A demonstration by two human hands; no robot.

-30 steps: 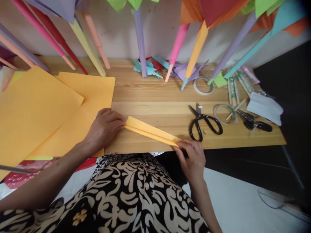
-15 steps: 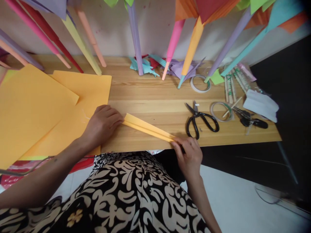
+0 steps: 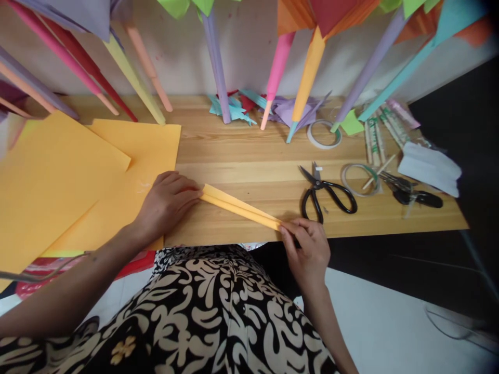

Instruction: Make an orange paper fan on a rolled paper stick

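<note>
A narrow, rolled strip of yellow-orange paper (image 3: pixel 241 209) slants across the front of the wooden table, a flat flap still showing along its far side. At its left end, my left hand (image 3: pixel 167 201) pinches it between closed fingers. My right hand (image 3: pixel 307 244) grips the other end, thumb below and fingers on top, by the table's front edge. Large yellow-orange paper sheets (image 3: pixel 152 150) lie under and beyond my left wrist. Black-handled scissors (image 3: pixel 317 184) rest with blades parted just past my right hand.
Coloured paper tubes with paper tops lean against the wall, such as a purple tube (image 3: pixel 215 67). Behind lie purple paper scraps (image 3: pixel 286 111) and a tape roll (image 3: pixel 312 140). A second tape roll (image 3: pixel 346 182), keys (image 3: pixel 421 198) and white paper (image 3: pixel 431 169) occupy the right end.
The view has shifted slightly, so everything sits a little differently in the picture. Both hands keep hold of the rolled paper, with hardly any movement against the table.
</note>
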